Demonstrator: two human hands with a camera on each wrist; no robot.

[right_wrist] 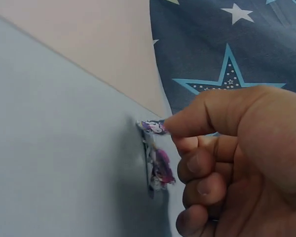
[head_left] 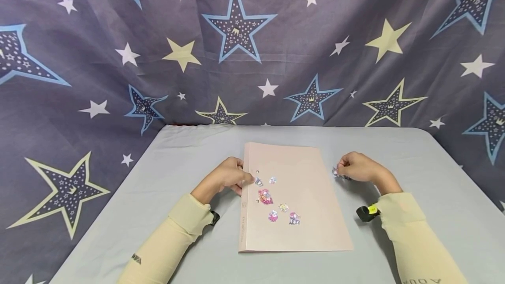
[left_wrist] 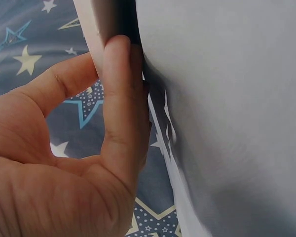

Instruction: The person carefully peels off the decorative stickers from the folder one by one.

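Low, right hand (head_left: 360, 166) curled, fingers (right_wrist: 200, 163) pinching stickers (right_wrist: 154, 127), left hand (head_left: 229, 173) gripping edge of pink folder (head_left: 300, 172)

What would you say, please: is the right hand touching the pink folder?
No, the right hand pinches a cartoon sticker apart from the pink folder.

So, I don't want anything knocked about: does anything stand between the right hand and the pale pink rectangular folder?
Nothing visible does. In the head view, only flat light grey cloth separates the right hand, with a small shiny printed sticker pinched at its fingertips, from the pale pink rectangular folder.
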